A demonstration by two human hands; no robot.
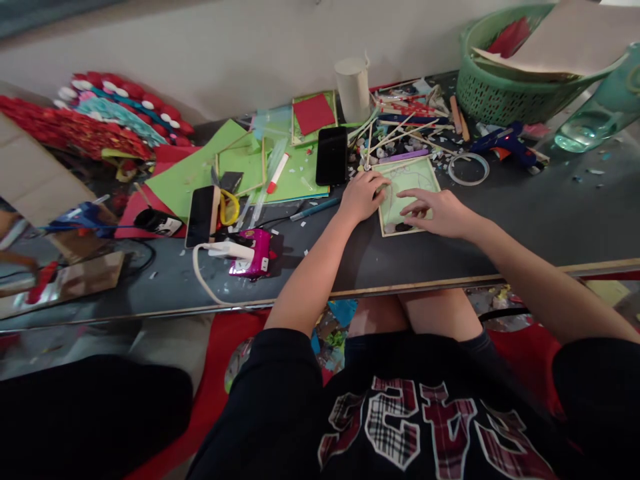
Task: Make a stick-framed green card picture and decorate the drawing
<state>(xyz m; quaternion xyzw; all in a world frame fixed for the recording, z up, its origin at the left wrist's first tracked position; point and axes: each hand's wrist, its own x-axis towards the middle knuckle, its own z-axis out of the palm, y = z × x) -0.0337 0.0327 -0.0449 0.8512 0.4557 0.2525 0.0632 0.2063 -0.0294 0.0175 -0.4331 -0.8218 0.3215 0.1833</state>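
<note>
A light green sheet (411, 183) with a pencil drawing on it lies flat on the desk, edged by thin pale wooden sticks. My left hand (364, 195) rests at its left edge, fingers slightly bent and lying over the stick border. Above the sheet's right half is my right hand (443, 212), with its fingers bent and apart; nothing shows between them. Small dark stones (403, 227) sit near the bottom edge, just below the right fingertips. What lies under the right palm is hidden.
A black phone (331, 156), a purple stick (404, 157) and a tape roll (469, 169) surround the sheet. A blue glue gun (510, 143), green basket (500, 87) and bottle (583, 130) stand right. Left are a second phone (201, 215) and a pink power adapter (257, 253).
</note>
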